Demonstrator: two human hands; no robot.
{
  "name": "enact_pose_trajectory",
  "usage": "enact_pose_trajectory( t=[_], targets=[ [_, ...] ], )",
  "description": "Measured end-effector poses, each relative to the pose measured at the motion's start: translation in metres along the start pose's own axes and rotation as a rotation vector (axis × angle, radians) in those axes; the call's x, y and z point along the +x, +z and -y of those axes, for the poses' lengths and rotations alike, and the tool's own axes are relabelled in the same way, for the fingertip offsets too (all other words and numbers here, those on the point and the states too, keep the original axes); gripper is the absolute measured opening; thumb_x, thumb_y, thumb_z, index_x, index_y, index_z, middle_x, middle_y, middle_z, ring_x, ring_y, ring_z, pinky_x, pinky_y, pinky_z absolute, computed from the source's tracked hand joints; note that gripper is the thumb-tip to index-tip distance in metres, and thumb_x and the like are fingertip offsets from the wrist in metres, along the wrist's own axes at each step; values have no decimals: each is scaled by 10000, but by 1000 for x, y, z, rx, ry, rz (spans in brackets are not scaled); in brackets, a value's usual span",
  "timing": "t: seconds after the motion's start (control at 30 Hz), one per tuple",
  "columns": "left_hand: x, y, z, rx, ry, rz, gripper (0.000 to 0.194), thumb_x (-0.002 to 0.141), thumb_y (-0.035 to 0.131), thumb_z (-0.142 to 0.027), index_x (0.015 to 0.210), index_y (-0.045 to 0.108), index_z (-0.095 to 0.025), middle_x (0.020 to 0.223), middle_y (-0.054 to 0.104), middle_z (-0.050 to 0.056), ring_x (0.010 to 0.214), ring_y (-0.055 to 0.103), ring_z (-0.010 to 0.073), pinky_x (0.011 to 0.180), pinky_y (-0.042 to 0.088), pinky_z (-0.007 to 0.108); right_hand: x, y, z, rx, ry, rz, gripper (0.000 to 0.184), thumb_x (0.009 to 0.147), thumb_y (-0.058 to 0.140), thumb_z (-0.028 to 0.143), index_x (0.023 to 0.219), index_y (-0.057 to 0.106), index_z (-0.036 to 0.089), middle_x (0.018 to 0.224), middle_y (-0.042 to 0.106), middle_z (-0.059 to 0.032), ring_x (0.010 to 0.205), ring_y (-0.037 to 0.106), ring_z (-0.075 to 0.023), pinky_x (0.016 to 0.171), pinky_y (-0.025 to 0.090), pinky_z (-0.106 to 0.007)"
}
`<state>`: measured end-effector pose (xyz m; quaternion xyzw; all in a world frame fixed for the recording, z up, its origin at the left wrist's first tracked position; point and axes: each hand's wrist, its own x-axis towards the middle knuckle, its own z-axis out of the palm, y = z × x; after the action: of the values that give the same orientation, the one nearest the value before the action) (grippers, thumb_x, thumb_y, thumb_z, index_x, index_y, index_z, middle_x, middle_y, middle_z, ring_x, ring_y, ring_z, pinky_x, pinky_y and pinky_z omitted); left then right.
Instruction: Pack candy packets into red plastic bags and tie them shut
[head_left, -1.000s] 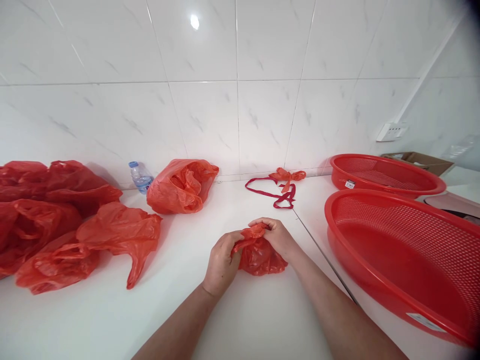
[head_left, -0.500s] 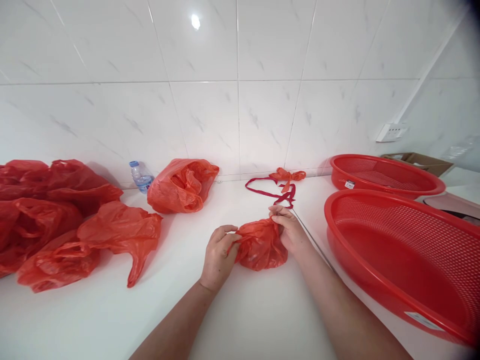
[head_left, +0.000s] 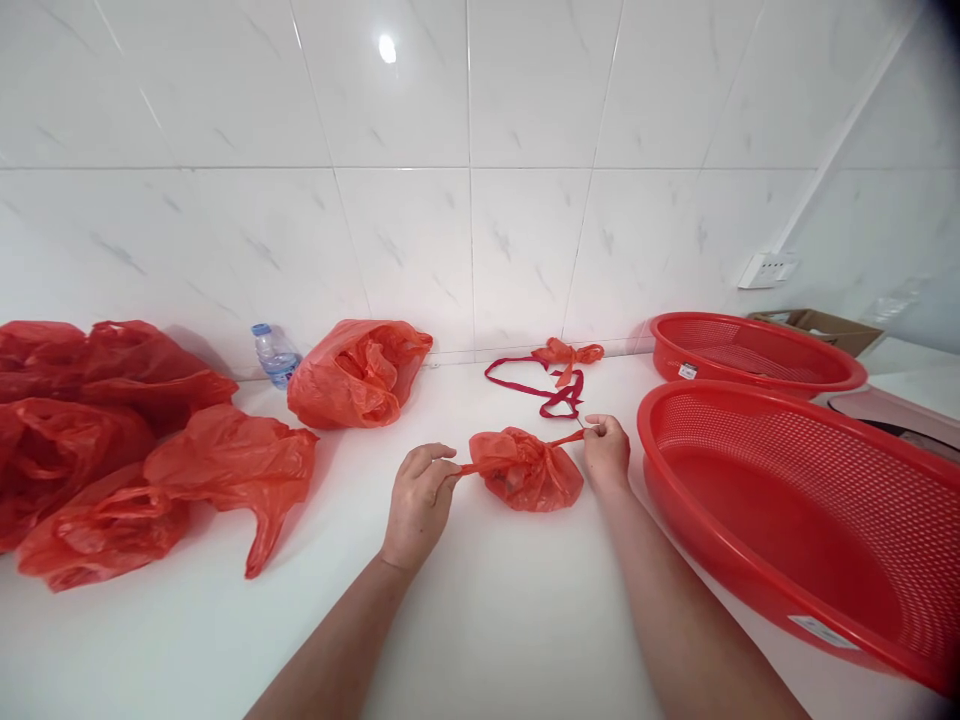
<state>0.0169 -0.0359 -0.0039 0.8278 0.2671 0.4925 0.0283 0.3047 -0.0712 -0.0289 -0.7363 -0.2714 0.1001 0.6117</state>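
A small red plastic bag (head_left: 529, 475) lies bunched on the white table, its two handles drawn out to opposite sides from a twisted, gathered middle. My left hand (head_left: 421, 503) pinches the left handle. The right handle is gripped between the fingers of my right hand (head_left: 606, 452). Something darker shows faintly through the bag's thin film, but I cannot make out what it is. Just behind the bag lies a dark red ribbon (head_left: 517, 378), joined to or touching a knotted piece of red plastic (head_left: 568, 352).
Two red perforated baskets (head_left: 772, 590) stand at the right, with a cardboard box (head_left: 821, 328) behind. A fuller red bag (head_left: 356, 375) and a water bottle (head_left: 276, 358) sit near the tiled wall. Several red bags (head_left: 82, 450) are heaped at the left, beside a flat one (head_left: 236, 455).
Both hands have moved apart, pulling the bag's handles outward and tightening its gathered middle. The bag now looks flatter and more compact. The view has shifted slightly.
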Motion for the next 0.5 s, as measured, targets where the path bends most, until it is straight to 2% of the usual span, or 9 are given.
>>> enact_pose_trajectory(
  t=[0.17,0.37,0.43,0.5],
  targets=[
    [-3,2,1,-38,-45,5,124,850,503,-132,829,592,-215,970,623,49,926,573,190,790,485,372,2,2,-4,-109,-15,-4,323,677,419,235,944,596,193,851,627,-42,751,570,-185,666,414,-290],
    [-6,4,3,-137,-232,-8,109,841,518,-165,898,592,-222,1005,604,55,968,574,195,827,486,375,-5,3,1,-235,-77,89,279,691,442,238,899,624,206,942,652,-48,835,583,-201,700,398,-302],
    [-7,5,0,-187,-249,13,214,818,546,-171,1022,586,-224,1081,588,74,1038,555,211,890,467,404,-13,8,6,-265,-114,162,248,686,466,238,861,639,210,916,653,-45,820,579,-205,703,390,-312],
    [-9,6,-4,-253,-246,86,443,775,626,-225,1206,522,-234,1224,533,107,1160,494,247,976,416,450,-25,15,12,-298,-168,260,230,694,476,245,848,645,216,903,654,-42,812,578,-205,705,387,-316]
  ],
)
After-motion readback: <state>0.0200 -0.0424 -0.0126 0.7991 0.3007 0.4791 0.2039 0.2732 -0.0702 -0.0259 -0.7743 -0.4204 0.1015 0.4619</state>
